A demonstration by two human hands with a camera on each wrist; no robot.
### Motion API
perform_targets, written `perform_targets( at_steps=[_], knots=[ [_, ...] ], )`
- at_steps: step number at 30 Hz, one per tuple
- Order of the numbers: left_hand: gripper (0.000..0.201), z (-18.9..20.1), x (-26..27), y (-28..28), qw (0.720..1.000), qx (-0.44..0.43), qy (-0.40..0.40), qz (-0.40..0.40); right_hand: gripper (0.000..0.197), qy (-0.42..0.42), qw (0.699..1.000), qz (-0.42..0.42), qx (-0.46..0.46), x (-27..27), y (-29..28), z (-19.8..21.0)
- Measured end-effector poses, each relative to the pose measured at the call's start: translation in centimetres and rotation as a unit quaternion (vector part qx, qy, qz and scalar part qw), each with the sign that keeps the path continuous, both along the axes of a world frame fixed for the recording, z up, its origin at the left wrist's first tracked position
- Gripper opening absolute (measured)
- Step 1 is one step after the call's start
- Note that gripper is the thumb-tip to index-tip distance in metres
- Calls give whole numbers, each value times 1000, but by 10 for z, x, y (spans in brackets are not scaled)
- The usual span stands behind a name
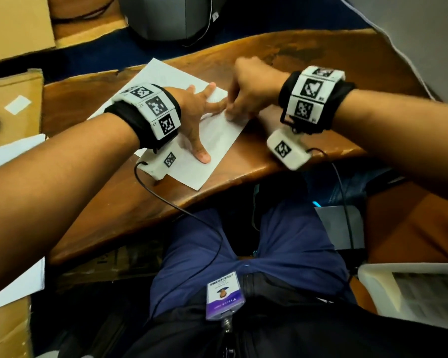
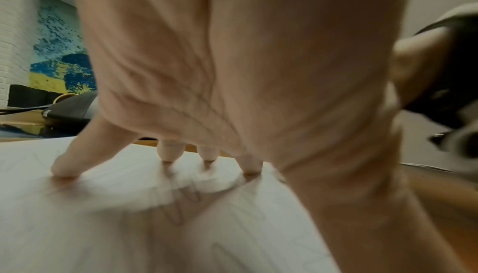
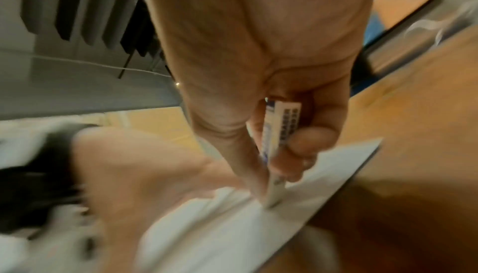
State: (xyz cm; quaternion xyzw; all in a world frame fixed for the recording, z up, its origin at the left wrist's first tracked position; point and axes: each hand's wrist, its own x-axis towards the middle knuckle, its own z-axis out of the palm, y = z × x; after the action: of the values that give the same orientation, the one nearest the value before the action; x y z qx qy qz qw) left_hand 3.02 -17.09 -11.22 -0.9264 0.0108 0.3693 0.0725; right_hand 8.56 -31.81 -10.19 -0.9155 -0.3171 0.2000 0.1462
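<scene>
A white sheet of paper (image 1: 212,148) with faint pencil scribbles lies on the wooden table (image 1: 308,52). My left hand (image 1: 199,109) is spread flat on the sheet, fingertips (image 2: 168,154) and thumb pressing it down. My right hand (image 1: 246,86) grips a white eraser in a printed sleeve (image 3: 282,134) between thumb and fingers, its tip touching the paper (image 3: 323,167) close to the left fingers. In the head view the eraser is hidden by the right hand. The wrist views are blurred.
Cardboard boxes (image 1: 13,27) and loose white sheets (image 1: 8,153) lie to the left. A dark grey rounded object (image 1: 166,16) sits beyond the table. Cables (image 1: 192,215) hang from both wrist cameras over my lap. A white tray (image 1: 411,290) stands at lower right.
</scene>
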Motion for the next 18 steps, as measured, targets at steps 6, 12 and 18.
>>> perform_targets(
  at_steps=[6,12,18],
  knots=[
    [142,1,0,1,1000,-1,0,4,11,-41,998,56,-12,-15,5,-10],
    [149,2,-1,0,1000,1,0,4,23,-60,998,-14,11,-1,5,-8],
    [153,1,0,1,1000,-2,4,-2,17,-5,999,-46,22,8,-5,-1]
  ],
)
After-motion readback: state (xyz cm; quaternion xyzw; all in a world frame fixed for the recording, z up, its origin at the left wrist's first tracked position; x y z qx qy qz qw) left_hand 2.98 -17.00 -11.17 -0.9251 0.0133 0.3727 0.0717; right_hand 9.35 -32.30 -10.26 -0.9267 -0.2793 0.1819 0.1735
